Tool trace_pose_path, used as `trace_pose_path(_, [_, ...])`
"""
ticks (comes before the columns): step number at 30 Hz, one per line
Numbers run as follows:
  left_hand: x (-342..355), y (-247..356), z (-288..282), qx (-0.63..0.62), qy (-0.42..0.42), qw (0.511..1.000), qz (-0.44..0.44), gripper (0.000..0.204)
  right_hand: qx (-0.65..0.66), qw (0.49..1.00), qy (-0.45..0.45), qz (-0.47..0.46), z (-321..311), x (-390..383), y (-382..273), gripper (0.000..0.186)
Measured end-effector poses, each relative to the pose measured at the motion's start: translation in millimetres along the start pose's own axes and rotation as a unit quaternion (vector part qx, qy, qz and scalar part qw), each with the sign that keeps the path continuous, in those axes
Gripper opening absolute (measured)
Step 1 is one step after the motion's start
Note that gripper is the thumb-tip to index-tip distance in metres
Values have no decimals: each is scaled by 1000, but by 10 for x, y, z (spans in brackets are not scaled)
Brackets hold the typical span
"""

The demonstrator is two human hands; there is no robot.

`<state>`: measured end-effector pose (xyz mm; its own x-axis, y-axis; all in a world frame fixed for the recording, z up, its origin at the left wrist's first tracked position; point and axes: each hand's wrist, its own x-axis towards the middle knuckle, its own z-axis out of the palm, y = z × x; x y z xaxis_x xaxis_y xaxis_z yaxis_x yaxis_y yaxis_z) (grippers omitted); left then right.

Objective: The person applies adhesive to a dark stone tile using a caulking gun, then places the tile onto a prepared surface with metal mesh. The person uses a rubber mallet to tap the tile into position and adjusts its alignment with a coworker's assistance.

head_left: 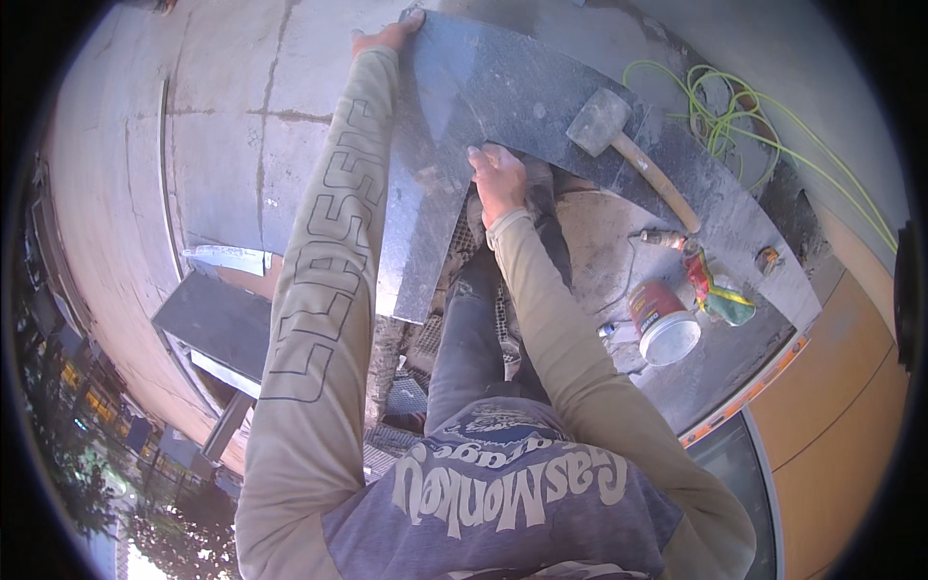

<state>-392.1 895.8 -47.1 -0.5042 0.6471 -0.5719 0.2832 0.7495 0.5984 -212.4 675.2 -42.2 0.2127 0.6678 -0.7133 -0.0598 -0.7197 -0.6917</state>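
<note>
A large dark grey stone slab (454, 77) lies in front of me; one leg of it reaches down toward my knees and another stretches off to the right. My left hand (389, 37) is closed around its far left corner, arm fully stretched. At the inner edge, above my legs, my right hand (500, 182) is closed with the thumb pointing up; its fingertips are partly hidden. A mallet (600, 122) with a grey block head and wooden handle rests on the slab's right part, beyond my right hand.
Right of my legs are a red bucket (655, 302) with a pale end, a red, yellow and green item (720, 295) and an orange-edged bar (749, 387). A green cable (739, 116) lies coiled at far right. At left, a dark panel (215, 324) stands near the paved floor (217, 184).
</note>
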Motion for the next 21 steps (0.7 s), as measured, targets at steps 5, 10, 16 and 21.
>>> trace_pose_path(5, [107, -14, 99, 6, -46, 999, -13, 84, 4, 999, 9, -48, -5, 85, 143, 37])
trace_pose_path(10, [-610, -367, -31, 175, 121, 954, 210, 140, 7, 998, 36, -45, 29, 123, 169, 22])
trace_pose_path(16, [-2249, -1299, -300, 404, 28, 893, 195, 144, -29, 996, 59, -65, -42, 80, 72, 26])
trace_pose_path(21, [-2400, -1489, -165, 490, 57, 848, 195, 146, -64, 996, 37, -57, -108, 76, 66, 32])
